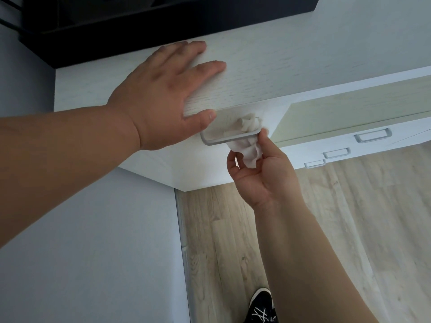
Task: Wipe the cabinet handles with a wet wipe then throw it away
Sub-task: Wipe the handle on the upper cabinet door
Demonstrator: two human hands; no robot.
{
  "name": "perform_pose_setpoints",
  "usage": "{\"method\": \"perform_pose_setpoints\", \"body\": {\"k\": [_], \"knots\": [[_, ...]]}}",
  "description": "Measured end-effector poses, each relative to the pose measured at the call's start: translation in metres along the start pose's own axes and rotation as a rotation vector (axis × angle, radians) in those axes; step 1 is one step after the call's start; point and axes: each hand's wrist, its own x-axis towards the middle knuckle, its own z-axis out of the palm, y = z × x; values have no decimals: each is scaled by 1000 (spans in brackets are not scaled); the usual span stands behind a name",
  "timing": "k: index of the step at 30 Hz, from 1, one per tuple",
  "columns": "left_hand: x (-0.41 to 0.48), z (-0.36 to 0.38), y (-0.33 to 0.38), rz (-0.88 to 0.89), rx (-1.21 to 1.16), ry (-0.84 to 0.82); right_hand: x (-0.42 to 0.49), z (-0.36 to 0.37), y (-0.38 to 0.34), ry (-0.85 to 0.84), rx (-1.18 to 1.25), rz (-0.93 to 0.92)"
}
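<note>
Now presses the left hand (161, 94) flat, fingers straight, on the cabinet top (291, 54) at centre; below, pinches the wet wipe (249, 152), threaded through the handle (217, 141), with the right hand (263, 176).

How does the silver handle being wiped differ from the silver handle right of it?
The near silver bar handle has the crumpled white wet wipe threaded through its right end, pinched by the right hand; the next silver handle is bare. The left hand lies flat on the white cabinet top above the near handle; no hand touches the other. Both are rectangular loops on white fronts.
</note>
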Motion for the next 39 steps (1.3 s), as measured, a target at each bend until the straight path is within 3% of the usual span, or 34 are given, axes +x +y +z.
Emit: {"method": "perform_pose_setpoints", "body": {"k": [5, 16, 21, 26, 29, 35, 39], "knots": [[-1, 0, 0, -1, 11, -6, -1, -5, -1, -11, -131, -70], [0, -1, 0, -6, 11, -11, 7, 15, -20, 79, 16, -29], [0, 0, 0, 1, 12, -2, 3, 7, -18, -67, -12, 47], [0, 1, -1, 5, 18, 4, 3, 5, -13, -88, 7, 70], [0, 1, -1, 1, 18, 1, 4, 5, -13, -71, 44, 6], [0, 0, 0, 6, 13, -1, -5, -1, 0, -98, -152, -195], [0, 1, 0, 9, 8, 9, 0, -4, 10, -82, -73, -216]]}}
